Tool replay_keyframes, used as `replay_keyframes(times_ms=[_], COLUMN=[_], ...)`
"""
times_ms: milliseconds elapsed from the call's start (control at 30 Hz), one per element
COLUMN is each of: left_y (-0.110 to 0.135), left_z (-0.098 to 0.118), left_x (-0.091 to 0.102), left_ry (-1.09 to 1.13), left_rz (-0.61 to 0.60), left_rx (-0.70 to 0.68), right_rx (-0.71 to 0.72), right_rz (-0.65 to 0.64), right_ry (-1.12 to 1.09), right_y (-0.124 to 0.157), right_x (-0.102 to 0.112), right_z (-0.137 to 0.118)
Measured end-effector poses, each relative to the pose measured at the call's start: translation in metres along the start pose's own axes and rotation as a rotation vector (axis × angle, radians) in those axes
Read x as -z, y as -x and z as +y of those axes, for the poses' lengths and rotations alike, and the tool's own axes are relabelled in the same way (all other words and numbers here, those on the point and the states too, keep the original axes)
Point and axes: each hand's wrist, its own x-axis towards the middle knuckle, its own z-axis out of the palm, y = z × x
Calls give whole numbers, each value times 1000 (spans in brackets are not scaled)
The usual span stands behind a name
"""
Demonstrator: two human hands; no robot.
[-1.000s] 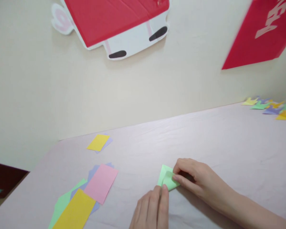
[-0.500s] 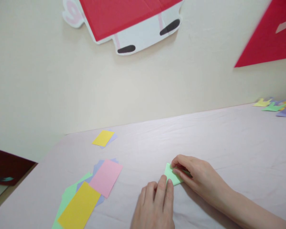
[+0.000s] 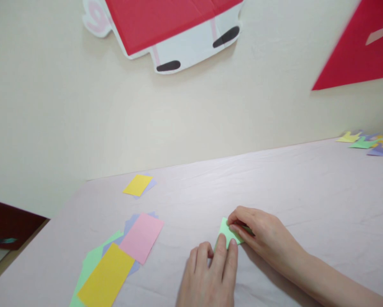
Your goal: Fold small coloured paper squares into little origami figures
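Note:
A small piece of folded light green paper lies on the pale cloth near the front. My right hand comes in from the right and pinches the paper's upper right part between thumb and fingers. From below, my left hand reaches up with its fingers stretched out, index and middle fingertips resting on the paper's lower edge. The left thumb is out of sight, and the right hand covers the paper's right side.
To the left lie overlapping sheets, among them a yellow sheet and a pink sheet. Farther back sits a smaller yellow sheet over a purple one. Cut or folded paper shapes gather at the far right by the wall.
My left fingers have shifted slightly to the right along the paper's lower edge, uncovering a bit of its left corner. The right hand keeps its pinch, almost unmoved.

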Motion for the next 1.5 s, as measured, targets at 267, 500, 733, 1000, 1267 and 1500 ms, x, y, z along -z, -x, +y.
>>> replay_keyframes(times_ms=[267, 500, 733, 1000, 1267, 1500], left_y=[1, 1, -1, -6, -4, -5], left_z=[-1, -3, 0, -7, -8, -9], left_x=[0, -2, 4, 6, 6, 7], left_ry=[-26, -35, -32, -39, -47, -25], left_rz=[-23, -13, -35, -97, -120, -116], left_rx=[-22, -49, -14, -98, -122, -119], right_rx=[2, -8, 4, 54, -1, -20], right_rz=[0, 4, 14, 48, 74, 51], right_ry=[36, 38, 59, 33, -33, -87], right_y=[1, 1, 1, 5, 13, 13], right_x=[0, -1, -2, 2, 4, 4], right_z=[-3, -3, -4, -6, -13, -12])
